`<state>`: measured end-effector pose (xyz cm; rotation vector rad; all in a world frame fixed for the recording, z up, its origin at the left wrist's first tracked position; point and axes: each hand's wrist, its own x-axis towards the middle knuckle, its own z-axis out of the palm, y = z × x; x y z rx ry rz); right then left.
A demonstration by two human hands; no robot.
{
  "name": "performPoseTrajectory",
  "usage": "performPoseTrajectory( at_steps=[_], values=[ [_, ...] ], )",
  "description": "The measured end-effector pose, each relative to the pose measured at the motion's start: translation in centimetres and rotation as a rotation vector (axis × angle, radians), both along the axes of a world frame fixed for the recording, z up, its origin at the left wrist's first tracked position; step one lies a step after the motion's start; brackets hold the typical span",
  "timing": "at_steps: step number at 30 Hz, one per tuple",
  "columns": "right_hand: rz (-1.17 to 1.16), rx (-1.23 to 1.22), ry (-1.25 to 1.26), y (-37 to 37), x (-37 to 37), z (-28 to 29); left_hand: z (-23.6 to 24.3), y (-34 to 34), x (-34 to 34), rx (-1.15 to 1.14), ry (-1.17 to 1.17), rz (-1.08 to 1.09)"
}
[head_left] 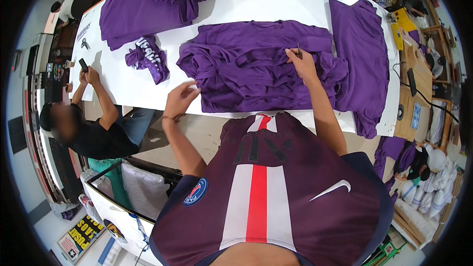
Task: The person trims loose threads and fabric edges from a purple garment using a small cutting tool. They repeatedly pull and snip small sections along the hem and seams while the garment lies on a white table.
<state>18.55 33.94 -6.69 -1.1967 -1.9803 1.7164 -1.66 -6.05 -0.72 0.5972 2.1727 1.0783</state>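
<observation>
A heap of crumpled purple shirts (pixel 266 69) lies on the white table in front of me. My left hand (pixel 181 98) is at the heap's near left edge, its fingertips pinched on the edge of a purple shirt. Over the right part of the heap is my right hand (pixel 302 67), closed around small dark thread snips (pixel 298 50) whose pointed tip stands up past the fingers. Most of the snips is hidden by the fingers.
A purple stack (pixel 148 10) lies far left, with a small printed purple bundle (pixel 150 59) below it. More purple shirts (pixel 362 64) hang over the table's right side. Scissors (pixel 85 44) lie far left. A seated person (pixel 88 133) holds a phone (pixel 84 65) at the left.
</observation>
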Motion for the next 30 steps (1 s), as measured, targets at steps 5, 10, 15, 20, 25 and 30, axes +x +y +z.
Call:
performPoseTrajectory(
  at_steps=[5, 10, 15, 20, 25, 30],
  values=[
    [-0.021, -0.192, -0.003, -0.6, -0.8, -0.2, -0.5, 11.2, 1.8, 0.275, 0.137, 0.092],
    [-0.071, -0.234, 0.051, -0.1, -0.3, -0.3, -2.4, 17.5, 1.5, 0.039, 0.351, 0.031],
    [0.021, 0.208, -0.042, -0.3, 1.0, -0.7, -4.8, 17.4, 1.0, -0.305, 0.361, -0.133],
    [0.015, 0.506, -0.147, -2.2, 2.3, 0.1, -5.6, 15.7, 2.2, -0.191, 0.399, 0.058],
    [0.082, 0.74, 0.012, -3.2, 3.1, -1.6, -6.6, 14.3, 3.0, -0.19, 0.56, 0.009],
    [0.155, 0.692, -0.11, -3.8, 3.2, -0.6, -6.3, 14.4, 3.6, 0.059, 0.394, 0.192]
  ],
)
